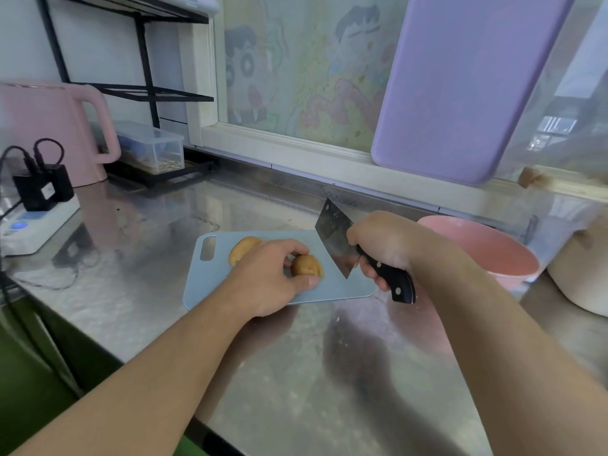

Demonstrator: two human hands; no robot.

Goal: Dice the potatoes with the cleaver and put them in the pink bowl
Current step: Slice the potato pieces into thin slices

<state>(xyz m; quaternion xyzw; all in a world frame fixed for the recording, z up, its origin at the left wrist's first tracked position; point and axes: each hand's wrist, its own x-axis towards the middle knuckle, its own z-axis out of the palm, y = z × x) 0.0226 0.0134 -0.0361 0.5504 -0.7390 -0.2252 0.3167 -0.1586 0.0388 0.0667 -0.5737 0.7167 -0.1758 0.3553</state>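
On a pale blue cutting board lie two brown potatoes. My left hand grips the nearer potato between thumb and fingers, holding it down on the board. The second potato lies behind my left hand, partly hidden by it. My right hand holds the cleaver by its black handle, blade raised and tilted just right of the held potato, its lower corner close to the board. The pink bowl stands right of the board, behind my right forearm.
A steel counter carries everything. A pink kettle, a power strip with black plugs and a clear lidded box sit at the back left. A purple board leans on the window. A cream pot stands far right.
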